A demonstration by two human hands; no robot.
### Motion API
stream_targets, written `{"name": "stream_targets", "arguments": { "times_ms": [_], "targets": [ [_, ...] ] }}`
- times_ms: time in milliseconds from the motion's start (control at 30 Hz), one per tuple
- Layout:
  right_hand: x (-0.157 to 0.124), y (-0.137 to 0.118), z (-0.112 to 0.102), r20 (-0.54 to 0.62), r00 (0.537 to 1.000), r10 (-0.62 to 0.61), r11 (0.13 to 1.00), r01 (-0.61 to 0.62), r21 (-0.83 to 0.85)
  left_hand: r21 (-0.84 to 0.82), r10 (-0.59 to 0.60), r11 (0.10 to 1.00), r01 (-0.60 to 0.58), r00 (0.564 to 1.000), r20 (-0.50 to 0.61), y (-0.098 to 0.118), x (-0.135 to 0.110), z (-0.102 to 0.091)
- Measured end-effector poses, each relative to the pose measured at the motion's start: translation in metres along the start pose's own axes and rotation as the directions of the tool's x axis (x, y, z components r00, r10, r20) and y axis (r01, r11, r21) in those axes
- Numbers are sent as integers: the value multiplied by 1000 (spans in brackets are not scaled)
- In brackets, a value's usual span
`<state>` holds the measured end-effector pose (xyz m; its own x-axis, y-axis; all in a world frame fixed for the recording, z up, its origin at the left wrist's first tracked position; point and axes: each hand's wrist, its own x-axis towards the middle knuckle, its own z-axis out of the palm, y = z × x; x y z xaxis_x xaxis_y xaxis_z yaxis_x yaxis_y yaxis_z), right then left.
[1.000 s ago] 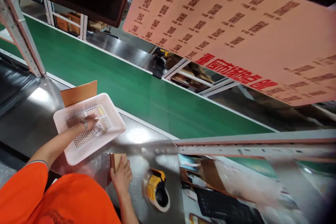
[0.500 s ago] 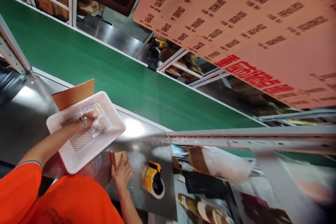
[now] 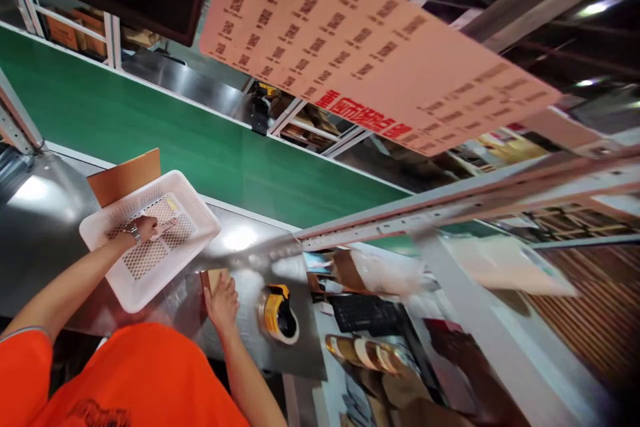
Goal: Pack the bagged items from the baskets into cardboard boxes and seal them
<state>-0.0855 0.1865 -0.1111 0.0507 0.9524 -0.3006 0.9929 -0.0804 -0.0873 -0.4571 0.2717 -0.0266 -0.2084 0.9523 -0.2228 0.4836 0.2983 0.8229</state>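
left hand (image 3: 144,227): fingers curled at slip (image 3: 168,225) in basket (image 3: 197,207), grip unclear | right hand (image 3: 223,300): fingers spread flat on box (image 3: 209,278), box mostly hidden

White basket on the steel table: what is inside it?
The left hand reaches into the white basket, its fingertips on a small flat packet lying on the mesh floor. Anything beneath the hand or the packet is covered and cannot be seen.

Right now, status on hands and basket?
Left hand in white basket, on small packet. Right hand on cardboard box. Tape dispenser beside it.
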Motion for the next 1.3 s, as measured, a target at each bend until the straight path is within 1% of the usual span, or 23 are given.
{"name": "stream_targets", "arguments": {
  "times_ms": [33, 67, 100, 133, 200, 267, 300, 333, 433, 500, 533, 600, 633, 700, 800, 900, 1033, 1167, 1300],
  "targets": [
    [2, -4, -5, 9, 1000, 30, 997, -30, 65, -7, -3, 1000, 3, 1000, 22, 3, -9, 2],
    [5, -7, -10, 25, 998, 57, 983, -61, 173, -24, -3, 1000, 3, 999, 40, 9, -19, 7],
    [7, -9, -16, 44, 996, 75, 948, -85, 308, -56, 1, 998, 1, 999, 52, 15, -31, 14],
    [9, -9, -22, 57, 995, 83, 890, -100, 444, -100, 10, 995, -4, 998, 59, 22, -44, 25],
    [7, -5, -34, 47, 996, 82, 755, -93, 649, -197, 28, 980, -13, 997, 77, 37, -73, 53],
    [-3, 3, -42, 9, 999, 51, 649, -40, 760, -286, 35, 958, -3, 994, 106, 49, -101, 86],
    [-11, 7, -44, -2, 1000, 25, 609, -13, 793, -316, 37, 949, 4, 992, 124, 54, -113, 101],
    [-21, 10, -46, 0, 1000, -9, 551, 5, 834, -339, 40, 941, 11, 989, 144, 58, -124, 116],
    [-52, 19, -48, 25, 993, -119, 315, 14, 949, -399, 35, 915, 63, 971, 235, 65, -150, 150],
    [-70, 25, -51, 29, 993, -112, 142, -13, 990, -399, 12, 908, 128, 944, 330, 68, -162, 167],
    [-77, 29, -52, 33, 995, -89, 71, -26, 997, -386, 2, 909, 156, 926, 379, 70, -168, 175],
    [-91, 40, -56, 57, 997, -51, -22, -58, 998, -356, -1, 917, 179, 895, 446, 75, -180, 190],
    [-97, 47, -57, 74, 996, -47, -59, -77, 995, -355, 0, 917, 184, 888, 460, 78, -186, 198],
    [-111, 63, -58, 101, 993, -60, -122, -108, 987, -379, -15, 902, 209, 890, 457, 85, -198, 213],
    [-130, 88, -55, 135, 989, -60, -247, -146, 958, -410, -83, 865, 289, 888, 452, 96, -215, 234],
    [-147, 111, -50, 155, 987, -45, -319, -162, 934, -412, -128, 841, 351, 868, 479, 103, -230, 252],
    [-164, 137, -44, 154, 988, -24, -364, -153, 919, -399, -156, 836, 376, 860, 485, 109, -251, 274],
    [-180, 164, -38, 181, 983, -6, -351, -171, 920, -384, -162, 839, 385, 851, 499, 114, -274, 296],
    [-196, 193, -31, 186, 982, 23, -354, -166, 920, -343, -163, 853, 392, 827, 538, 119, -297, 320]
  ]
}}
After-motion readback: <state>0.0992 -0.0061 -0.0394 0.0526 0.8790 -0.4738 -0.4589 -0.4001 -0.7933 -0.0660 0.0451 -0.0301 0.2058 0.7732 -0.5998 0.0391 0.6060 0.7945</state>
